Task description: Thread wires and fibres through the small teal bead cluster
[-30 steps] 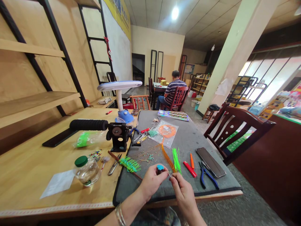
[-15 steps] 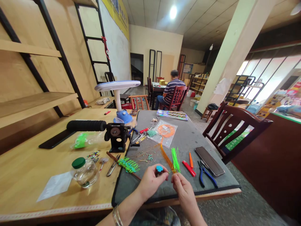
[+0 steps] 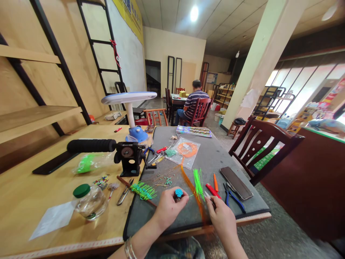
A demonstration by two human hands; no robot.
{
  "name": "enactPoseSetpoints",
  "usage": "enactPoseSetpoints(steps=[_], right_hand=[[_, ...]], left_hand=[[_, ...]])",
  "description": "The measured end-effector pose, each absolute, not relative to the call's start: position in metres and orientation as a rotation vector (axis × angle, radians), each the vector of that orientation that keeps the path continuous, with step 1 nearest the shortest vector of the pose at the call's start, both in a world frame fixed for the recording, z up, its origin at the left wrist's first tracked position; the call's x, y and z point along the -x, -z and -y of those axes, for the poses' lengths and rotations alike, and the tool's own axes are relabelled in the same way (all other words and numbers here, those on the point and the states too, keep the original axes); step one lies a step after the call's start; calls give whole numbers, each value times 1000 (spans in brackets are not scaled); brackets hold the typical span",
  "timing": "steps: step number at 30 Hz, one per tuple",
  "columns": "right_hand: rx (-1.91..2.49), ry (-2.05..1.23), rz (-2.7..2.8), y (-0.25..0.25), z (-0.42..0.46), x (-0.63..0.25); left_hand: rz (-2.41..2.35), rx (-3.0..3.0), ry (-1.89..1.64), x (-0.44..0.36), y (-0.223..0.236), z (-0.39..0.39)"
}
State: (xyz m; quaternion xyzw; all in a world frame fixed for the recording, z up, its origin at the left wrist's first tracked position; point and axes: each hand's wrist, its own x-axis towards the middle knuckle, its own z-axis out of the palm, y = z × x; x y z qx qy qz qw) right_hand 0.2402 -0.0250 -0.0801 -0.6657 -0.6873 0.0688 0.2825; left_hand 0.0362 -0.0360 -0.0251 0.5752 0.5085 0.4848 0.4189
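Observation:
My left hand (image 3: 167,208) is closed on a small blue bobbly piece (image 3: 179,193) with a dark underside. A thin green strand sticks out of it to the right. In my right hand (image 3: 223,217) is a small pointed metal tool (image 3: 207,195), mostly hidden by the fingers, its tip toward the green strands. A bundle of bright green strands (image 3: 198,183) lies on the grey mat (image 3: 167,230) between and beyond my hands. Orange fibres (image 3: 188,178) run beside it toward the mat's front edge. Left of my left hand, a brown stick carries green-and-blue pieces (image 3: 144,190).
Blue-handled pliers (image 3: 234,199), a red tool (image 3: 212,191), an orange tool (image 3: 215,182) and a phone (image 3: 237,182) lie at right. A black clamp device (image 3: 129,158), a green-lidded jar (image 3: 90,203) and loose beads (image 3: 101,181) are leftward. Someone in a striped shirt (image 3: 194,100) sits farther back.
My right hand has moved right and slightly down, away from the left hand, and the metal tool's tip now shows. My left hand still holds the blue piece. The view has shifted slightly.

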Motion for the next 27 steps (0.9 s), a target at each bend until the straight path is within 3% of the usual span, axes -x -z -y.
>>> enactPoseSetpoints(steps=[9,21,23,27], right_hand=[[1834,309,2019,75,8,-260],[1809,126,2040,61,-37,-247],[1696,-101,1935,61,-26,-240],[1280,-1034,1367,64,5,-211]], left_hand=[[-1306,-1472,-1242,-32,22,32],[-1281,-1575,-1215,-29,19,29],[-1284,-1664,-1208,-27,17,28],[-1275,-1867,-1222,-26,14,29]])
